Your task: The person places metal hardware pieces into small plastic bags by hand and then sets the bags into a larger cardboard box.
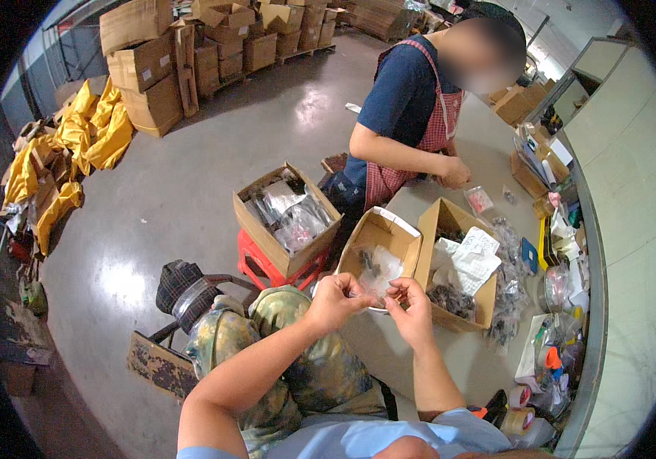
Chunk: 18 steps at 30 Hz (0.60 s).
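Observation:
Between my two hands hangs a small clear plastic bag (378,281), in front of a shallow cardboard box (398,231). My left hand (337,301) pinches the bag's left side between thumb and fingers. On its other side, my right hand (412,310) is closed in a pinch on the bag's edge. Small dark pieces show at the bag, but whether they lie inside it or behind it I cannot tell. To the right stands a taller cardboard box (462,317) with dark bagged parts and a crumpled sheet of white paper (475,256).
A co-worker (408,99) in a red checked apron works across the table. An open box of bagged goods (286,210) rests on a red stool (255,256). Clear bags (508,260) and tape rolls (517,421) crowd the table's right side, beside a pale wall panel.

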Each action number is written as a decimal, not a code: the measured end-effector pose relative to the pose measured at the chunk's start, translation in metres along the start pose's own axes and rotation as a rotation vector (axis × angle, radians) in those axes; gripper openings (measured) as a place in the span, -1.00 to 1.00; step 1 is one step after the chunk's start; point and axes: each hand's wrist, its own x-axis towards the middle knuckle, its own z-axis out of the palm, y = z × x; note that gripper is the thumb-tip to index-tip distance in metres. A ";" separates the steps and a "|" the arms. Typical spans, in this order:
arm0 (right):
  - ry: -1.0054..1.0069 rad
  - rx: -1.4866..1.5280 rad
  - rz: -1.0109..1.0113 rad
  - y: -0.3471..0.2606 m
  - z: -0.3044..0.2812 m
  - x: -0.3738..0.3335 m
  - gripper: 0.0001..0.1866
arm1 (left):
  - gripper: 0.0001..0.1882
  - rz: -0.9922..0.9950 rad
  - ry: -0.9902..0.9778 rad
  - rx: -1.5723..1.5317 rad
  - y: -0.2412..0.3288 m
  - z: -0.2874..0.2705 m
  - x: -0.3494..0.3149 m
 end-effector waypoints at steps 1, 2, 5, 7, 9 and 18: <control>0.013 -0.054 -0.028 -0.004 -0.001 0.001 -0.72 | -0.82 0.022 0.024 0.077 0.005 0.001 0.000; 0.022 -0.109 -0.078 -0.010 -0.002 0.001 -0.74 | -0.82 0.045 0.048 0.155 0.011 0.001 0.000; 0.013 -0.241 -0.228 -0.035 -0.004 0.001 -0.77 | -0.86 0.133 -0.002 0.339 0.017 0.000 -0.003; -0.035 -0.284 -0.328 -0.051 -0.005 0.001 -0.78 | -0.86 0.133 -0.050 0.497 0.025 -0.003 -0.004; -0.144 -0.372 -0.346 -0.062 -0.006 0.000 -0.78 | -0.84 0.156 -0.013 0.539 0.030 -0.002 -0.005; -0.443 -0.676 -0.281 -0.059 -0.019 -0.007 -0.66 | -0.43 0.551 -0.102 0.790 0.031 0.005 -0.009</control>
